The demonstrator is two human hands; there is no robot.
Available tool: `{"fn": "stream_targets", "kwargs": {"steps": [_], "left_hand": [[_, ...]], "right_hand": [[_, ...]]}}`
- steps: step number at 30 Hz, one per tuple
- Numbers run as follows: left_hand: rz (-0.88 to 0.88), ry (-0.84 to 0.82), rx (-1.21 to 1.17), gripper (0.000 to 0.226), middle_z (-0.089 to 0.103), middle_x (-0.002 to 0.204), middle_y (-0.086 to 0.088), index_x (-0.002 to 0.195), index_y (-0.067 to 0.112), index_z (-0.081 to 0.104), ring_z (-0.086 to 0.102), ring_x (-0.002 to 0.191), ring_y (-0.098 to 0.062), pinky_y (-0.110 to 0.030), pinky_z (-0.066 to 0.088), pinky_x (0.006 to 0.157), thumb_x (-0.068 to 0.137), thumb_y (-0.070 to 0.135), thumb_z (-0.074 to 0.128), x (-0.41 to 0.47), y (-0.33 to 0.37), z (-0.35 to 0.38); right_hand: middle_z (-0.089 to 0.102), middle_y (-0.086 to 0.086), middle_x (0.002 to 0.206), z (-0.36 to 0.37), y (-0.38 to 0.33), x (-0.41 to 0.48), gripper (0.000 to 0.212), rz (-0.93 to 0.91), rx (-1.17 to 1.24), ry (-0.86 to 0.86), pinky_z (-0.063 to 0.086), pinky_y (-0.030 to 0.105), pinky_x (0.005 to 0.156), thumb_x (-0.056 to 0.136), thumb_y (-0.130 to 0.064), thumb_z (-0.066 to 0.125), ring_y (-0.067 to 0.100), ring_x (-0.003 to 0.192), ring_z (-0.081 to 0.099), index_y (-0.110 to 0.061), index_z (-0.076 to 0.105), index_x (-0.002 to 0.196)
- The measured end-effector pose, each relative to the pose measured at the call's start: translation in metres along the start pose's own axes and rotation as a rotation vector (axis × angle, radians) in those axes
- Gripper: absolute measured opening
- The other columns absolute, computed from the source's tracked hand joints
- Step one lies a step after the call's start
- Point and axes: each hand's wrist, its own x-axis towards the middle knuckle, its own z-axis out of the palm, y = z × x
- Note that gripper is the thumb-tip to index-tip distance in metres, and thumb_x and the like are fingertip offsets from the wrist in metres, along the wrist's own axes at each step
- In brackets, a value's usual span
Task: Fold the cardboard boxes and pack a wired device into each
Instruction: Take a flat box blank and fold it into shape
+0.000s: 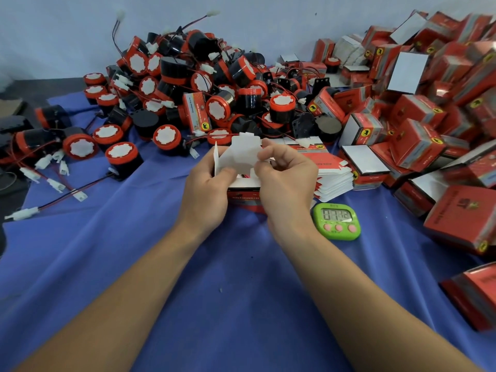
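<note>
Our left hand [206, 189] and right hand [288, 181] have fingers [272, 149] pinched on the box [243, 154] flaps, and it's light, bendy card, so we reckon grip near the creases.

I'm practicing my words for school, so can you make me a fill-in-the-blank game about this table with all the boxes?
1. The left hand and the right hand hold one box whose open flaps are ____ on the inside.
2. The green timer beside the right hand has three ____ buttons.
3. The cloth under the hands is ____.

Missing words: white; pink; blue.
</note>
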Motion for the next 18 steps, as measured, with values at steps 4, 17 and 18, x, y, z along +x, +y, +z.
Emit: {"fn": "stream_targets", "kwargs": {"steps": [4,17,18], "left_hand": [[-0.026,-0.071,-0.186,0.031,0.077,0.119,0.003,0.114,0.045,0.075,0.071,0.11,-0.016,-0.032,0.056,0.089,0.09,0.044,0.055,-0.003,0.002,0.001],[-0.146,-0.161,-0.416,0.028,0.079,0.113,0.003,0.104,0.038,0.083,0.074,0.104,-0.012,-0.021,0.057,0.081,0.092,0.024,0.062,0.006,0.01,-0.008],[-0.141,-0.173,-0.429,0.028,0.078,0.116,0.001,0.107,0.036,0.082,0.073,0.106,-0.014,-0.022,0.057,0.082,0.092,0.023,0.062,0.007,0.01,-0.009]], "right_hand": [[0.077,-0.017,0.096,-0.003,-0.002,0.003,0.034,-0.013,-0.08,-0.013,0.058,0.041,0.083,0.085,0.005,0.058,0.009,0.084,0.071,-0.029,0.056,0.092],[0.078,0.006,0.103,-0.006,-0.009,0.013,0.031,0.166,-0.001,-0.163,0.059,0.044,0.094,0.094,0.007,0.056,0.026,0.101,0.073,-0.011,0.077,0.106],[0.079,0.001,0.094,-0.007,-0.009,0.014,0.032,0.172,0.019,-0.168,0.061,0.039,0.087,0.094,0.008,0.056,0.02,0.092,0.074,-0.016,0.078,0.098]]}}
